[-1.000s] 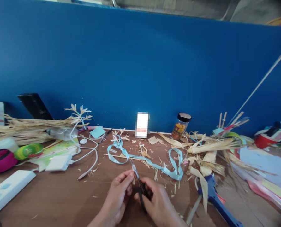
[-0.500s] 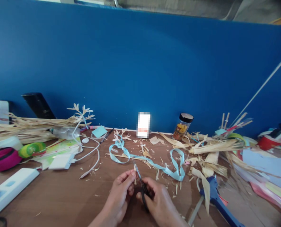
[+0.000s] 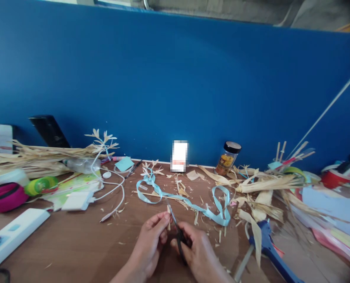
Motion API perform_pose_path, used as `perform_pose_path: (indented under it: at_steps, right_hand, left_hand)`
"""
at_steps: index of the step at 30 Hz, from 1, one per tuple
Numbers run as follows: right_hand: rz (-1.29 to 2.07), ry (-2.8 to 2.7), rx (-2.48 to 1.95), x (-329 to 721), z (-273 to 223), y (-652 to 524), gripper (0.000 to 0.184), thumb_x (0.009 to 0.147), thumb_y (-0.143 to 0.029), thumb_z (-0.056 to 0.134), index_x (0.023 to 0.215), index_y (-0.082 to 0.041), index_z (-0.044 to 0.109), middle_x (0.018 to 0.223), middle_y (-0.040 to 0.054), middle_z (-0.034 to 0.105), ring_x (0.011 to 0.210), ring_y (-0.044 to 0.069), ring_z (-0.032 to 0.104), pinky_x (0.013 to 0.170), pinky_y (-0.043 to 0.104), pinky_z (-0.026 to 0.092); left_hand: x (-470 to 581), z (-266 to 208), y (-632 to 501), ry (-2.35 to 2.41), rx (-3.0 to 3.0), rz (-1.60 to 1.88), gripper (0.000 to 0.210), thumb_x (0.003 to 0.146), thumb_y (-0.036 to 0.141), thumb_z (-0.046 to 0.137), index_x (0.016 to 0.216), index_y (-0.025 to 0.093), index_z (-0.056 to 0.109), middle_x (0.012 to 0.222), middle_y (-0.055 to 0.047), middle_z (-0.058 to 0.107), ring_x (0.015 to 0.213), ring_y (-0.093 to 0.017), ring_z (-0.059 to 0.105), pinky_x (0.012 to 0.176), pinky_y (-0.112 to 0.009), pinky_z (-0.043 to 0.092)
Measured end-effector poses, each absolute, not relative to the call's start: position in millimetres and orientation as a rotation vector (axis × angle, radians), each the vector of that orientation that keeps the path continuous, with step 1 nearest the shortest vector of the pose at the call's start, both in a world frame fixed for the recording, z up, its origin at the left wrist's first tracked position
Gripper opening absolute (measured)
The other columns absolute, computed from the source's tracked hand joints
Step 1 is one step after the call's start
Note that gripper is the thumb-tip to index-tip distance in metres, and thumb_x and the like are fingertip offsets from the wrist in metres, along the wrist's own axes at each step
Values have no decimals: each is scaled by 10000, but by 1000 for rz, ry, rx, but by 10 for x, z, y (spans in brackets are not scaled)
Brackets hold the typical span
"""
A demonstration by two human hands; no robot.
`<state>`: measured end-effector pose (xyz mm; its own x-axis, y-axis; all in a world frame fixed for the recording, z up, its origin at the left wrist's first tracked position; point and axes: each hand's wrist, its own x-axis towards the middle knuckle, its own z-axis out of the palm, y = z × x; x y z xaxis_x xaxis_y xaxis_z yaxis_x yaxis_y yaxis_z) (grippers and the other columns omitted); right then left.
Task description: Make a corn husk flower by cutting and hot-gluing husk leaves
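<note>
Low in the middle of the head view, my left hand pinches a small pale strip of dried husk between thumb and fingers. My right hand is closed around the dark handles of a pair of scissors. The blades point up and away, right beside the strip at my left fingertips; whether they touch it I cannot tell. Just beyond the hands, a light blue ribbon lies in loose loops, with a pale husk flower at its left end. Small husk scraps are scattered around it.
On the right lie a blue glue gun, husk bundles and a red cup of pens. A black-lidded jar stands at the blue partition. To the left are a white power strip, a charger and a magenta pouch.
Both hands hold almost the same place and grip. The scissor blades have shifted slightly against the strip; the whole view has moved very little.
</note>
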<state>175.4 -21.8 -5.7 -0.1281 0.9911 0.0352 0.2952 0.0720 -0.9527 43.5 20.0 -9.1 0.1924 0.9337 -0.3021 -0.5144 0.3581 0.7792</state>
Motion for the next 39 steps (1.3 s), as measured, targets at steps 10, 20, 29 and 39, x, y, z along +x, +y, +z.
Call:
perform_pose_path:
  at_steps: [10,20,29,39]
  right_hand:
    - [1086,-1546,-1335,1755,-84,-239,162,779,-337,560,833,-192,607,621,-24,551,555,118,458,507,189,345]
    - [928,-1603,-1399,1768,-33,-206,119,769,-233,564,887,-216,564,701,-16,610,624,137,521,578,208,387]
    - [1159,-1145,-1294,1868,54,-79,365,670,-208,672,1000,-193,519,743,-9,604,658,135,561,579,215,418]
    - [1014,-1339,-1289,1927,60,-97,264,695,-138,600,947,-189,540,735,-14,614,654,128,572,607,220,432]
  left_hand:
    - [439,-88,206,857,567,1106,206,630,273,735,710,110,637,533,65,456,396,10,243,375,-112,194]
    - [442,-52,186,914,597,1124,233,627,324,724,676,122,619,524,66,453,405,-7,265,385,-125,220]
    - [379,20,198,1060,1220,858,205,743,337,588,732,143,654,563,22,553,470,-70,395,443,-173,288]
    - [396,86,148,1066,1744,808,202,769,212,503,671,209,680,682,-35,653,687,-198,573,634,-241,380]
